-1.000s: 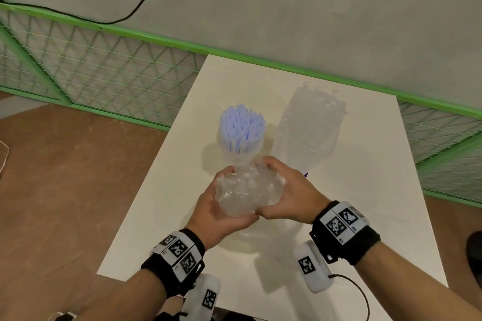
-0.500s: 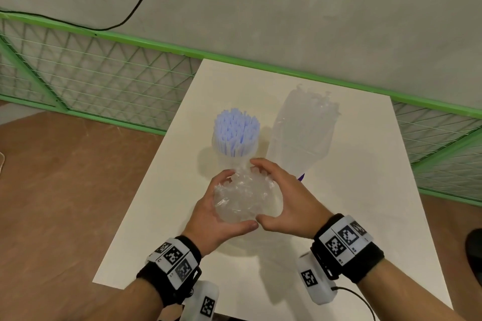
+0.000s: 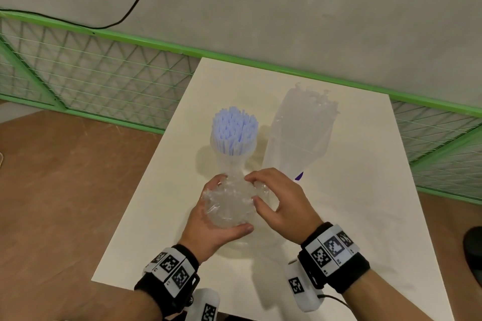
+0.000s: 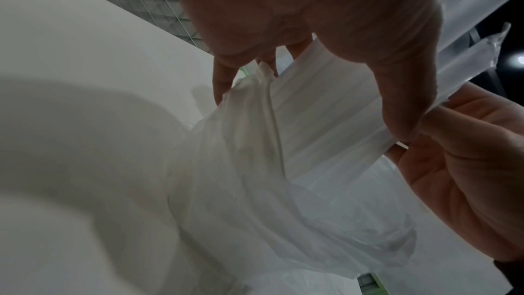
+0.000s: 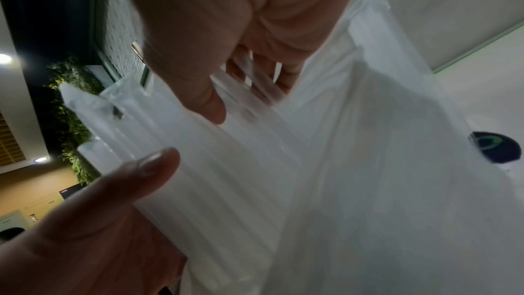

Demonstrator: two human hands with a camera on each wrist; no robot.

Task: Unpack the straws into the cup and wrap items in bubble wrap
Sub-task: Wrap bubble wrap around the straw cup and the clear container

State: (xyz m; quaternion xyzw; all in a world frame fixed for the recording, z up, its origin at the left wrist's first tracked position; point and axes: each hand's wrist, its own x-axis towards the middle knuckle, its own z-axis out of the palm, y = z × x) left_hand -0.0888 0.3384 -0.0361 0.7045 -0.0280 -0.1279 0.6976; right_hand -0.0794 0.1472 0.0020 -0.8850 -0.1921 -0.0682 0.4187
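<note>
A clear cup [image 3: 232,161] packed with pale blue straws [image 3: 234,128] stands upright at the table's middle. Just in front of it I hold a crumpled bundle of clear bubble wrap [image 3: 229,206] over the table. My left hand [image 3: 208,216] grips it from the left, thumb underneath. My right hand [image 3: 258,187] curls over its top and right side. The left wrist view shows my left hand [image 4: 312,75] pinching the ribbed wrap [image 4: 326,120]. In the right wrist view, my right hand [image 5: 235,98] holds the same wrap [image 5: 226,165]. Whatever is inside the bundle is hidden.
An empty clear plastic bag [image 3: 300,133] with a dark blue mark [image 3: 299,176] lies to the right of the cup. The white table [image 3: 352,203] is backed by a green mesh fence [image 3: 104,78] and a grey wall. Brown floor lies to the left.
My right thumb has left the spot beside my left thumb and moved up the bundle's side, with the fingers shifting over its top. The left hand keeps its grip.
</note>
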